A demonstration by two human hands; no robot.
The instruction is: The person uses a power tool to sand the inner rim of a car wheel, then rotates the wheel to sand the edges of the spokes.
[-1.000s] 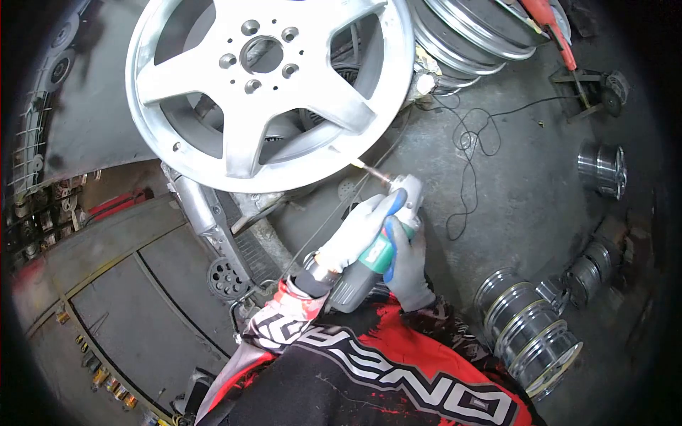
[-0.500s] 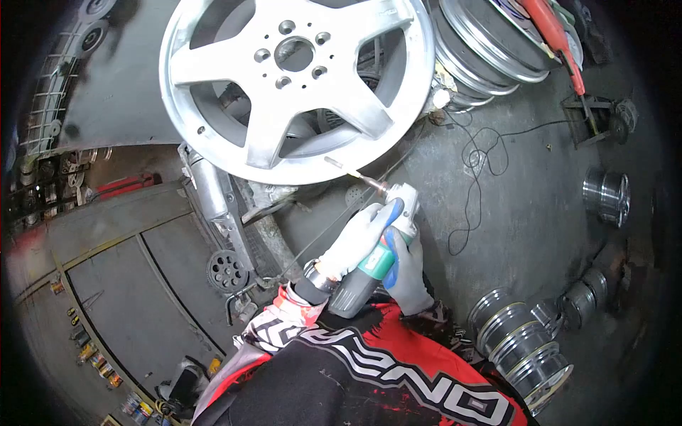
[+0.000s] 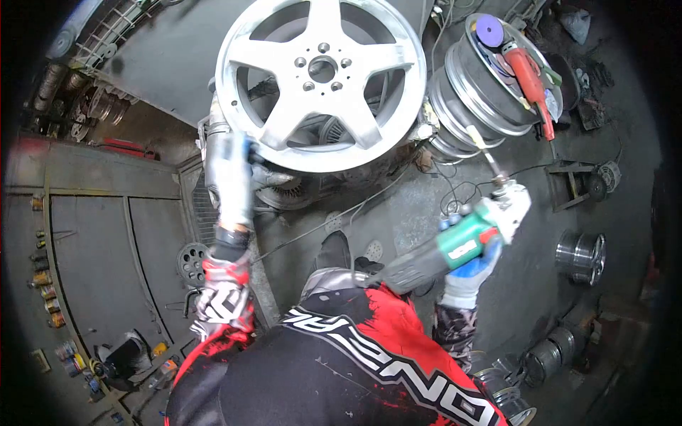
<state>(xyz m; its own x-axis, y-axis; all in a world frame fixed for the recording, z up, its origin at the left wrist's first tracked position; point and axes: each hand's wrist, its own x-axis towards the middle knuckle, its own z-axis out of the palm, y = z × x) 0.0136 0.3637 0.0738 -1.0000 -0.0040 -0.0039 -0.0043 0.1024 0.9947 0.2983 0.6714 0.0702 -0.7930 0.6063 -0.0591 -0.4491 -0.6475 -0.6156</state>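
Observation:
A pale silver five-spoke alloy wheel [image 3: 302, 106] faces me at the top centre. My left hand [image 3: 234, 177], in a white and blue glove, is at its lower left edge; motion smears the fingers, so I cannot tell if they grip the rim. Off to the right, my right hand [image 3: 472, 273], gloved in grey and blue, is wrapped round the body of a green and grey angle grinder [image 3: 458, 245]. A thin rod with a pale tip [image 3: 477, 140] sticks out from the grinder's head, pointing up and away from the wheel.
Stacked wheels [image 3: 465, 92] stand at the upper right, with a red power tool [image 3: 527, 78] and a purple disc [image 3: 489, 30] on top. Cables trail over the floor. Another wheel [image 3: 579, 257] lies at the right; a small metal stand [image 3: 568, 186] is behind it.
My left hand has let go of the grinder and moved left and up to the wheel's edge. My right hand has carried the grinder right, away from the wheel. The view has shifted.

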